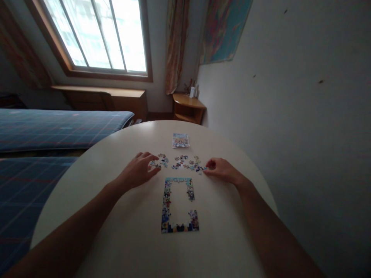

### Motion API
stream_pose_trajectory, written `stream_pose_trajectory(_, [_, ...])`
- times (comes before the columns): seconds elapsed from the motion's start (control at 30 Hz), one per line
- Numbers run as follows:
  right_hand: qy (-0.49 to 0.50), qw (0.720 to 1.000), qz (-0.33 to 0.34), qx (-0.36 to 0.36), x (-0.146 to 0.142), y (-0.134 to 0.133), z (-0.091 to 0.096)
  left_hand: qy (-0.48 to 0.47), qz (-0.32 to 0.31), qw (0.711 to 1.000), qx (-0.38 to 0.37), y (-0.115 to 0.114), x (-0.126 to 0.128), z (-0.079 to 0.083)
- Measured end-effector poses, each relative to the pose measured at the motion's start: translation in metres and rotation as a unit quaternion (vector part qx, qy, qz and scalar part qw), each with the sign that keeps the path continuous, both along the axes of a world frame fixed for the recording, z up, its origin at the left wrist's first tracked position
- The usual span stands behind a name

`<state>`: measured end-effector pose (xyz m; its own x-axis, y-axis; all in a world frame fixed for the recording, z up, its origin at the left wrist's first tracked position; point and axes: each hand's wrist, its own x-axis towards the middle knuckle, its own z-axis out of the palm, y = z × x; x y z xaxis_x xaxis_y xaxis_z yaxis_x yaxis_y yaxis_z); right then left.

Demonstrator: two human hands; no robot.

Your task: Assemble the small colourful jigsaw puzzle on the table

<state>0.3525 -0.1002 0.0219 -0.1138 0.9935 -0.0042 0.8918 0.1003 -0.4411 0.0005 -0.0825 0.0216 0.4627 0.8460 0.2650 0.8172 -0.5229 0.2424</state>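
A jigsaw puzzle border (166,204) lies on the table in front of me, joined into a frame with a gap on its right side. Beyond it, loose jigsaw pieces (182,162) are spread in small clusters. My left hand (142,166) rests at the left cluster, thumb and fingers apart around its edge. At the right end of the pieces, my right hand (218,168) has its thumb and index finger pinched together at a jigsaw piece (204,168). Farther back lies a small printed picture packet (181,140).
The round white table (130,239) fills the foreground. A bed with a blue plaid cover (58,129) stands along its left side, and a white wall (304,135) runs on the right. Behind are a wooden corner shelf (189,101) and a desk (127,92) under the window.
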Motion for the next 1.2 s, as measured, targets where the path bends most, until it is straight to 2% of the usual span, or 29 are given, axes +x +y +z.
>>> stream_pose_trajectory(0.1, [0.039,0.998,0.042,-0.016,-0.003,-0.003,0.003,0.027,-0.159,0.985,-0.060,-0.021,0.012,0.004])
stream_pose_trajectory(0.17, [0.081,0.994,0.059,-0.032,-0.003,-0.005,0.006,0.061,-0.188,0.973,-0.117,-0.037,0.021,0.008])
stream_pose_trajectory(0.3, [0.160,0.975,0.107,-0.110,-0.008,-0.014,0.017,0.097,-0.201,0.958,-0.178,-0.061,0.036,0.015])
stream_pose_trajectory(0.43, [0.207,0.938,0.224,-0.166,-0.031,-0.032,0.033,0.119,-0.205,0.953,-0.189,-0.070,0.043,0.014])
stream_pose_trajectory(0.53, [0.191,0.910,0.318,-0.185,-0.058,-0.049,0.040,0.123,-0.203,0.953,-0.187,-0.069,0.044,0.010])
stream_pose_trajectory(0.63, [0.155,0.912,0.320,-0.203,-0.081,-0.063,0.044,0.122,-0.208,0.953,-0.184,-0.068,0.043,0.005])
stream_pose_trajectory(0.73, [0.133,0.910,0.328,-0.216,-0.093,-0.070,0.044,0.125,-0.206,0.953,-0.185,-0.068,0.043,0.003])
stream_pose_trajectory(0.9, [0.098,0.914,0.322,-0.228,-0.097,-0.071,0.038,0.140,-0.195,0.952,-0.191,-0.068,0.044,0.004])
stream_pose_trajectory(1.03, [0.070,0.917,0.337,-0.203,-0.101,-0.071,0.033,0.145,-0.193,0.952,-0.189,-0.068,0.045,0.004])
stream_pose_trajectory(1.2, [0.081,0.909,0.349,-0.214,-0.101,-0.070,0.033,0.146,-0.194,0.953,-0.181,-0.067,0.043,0.000])
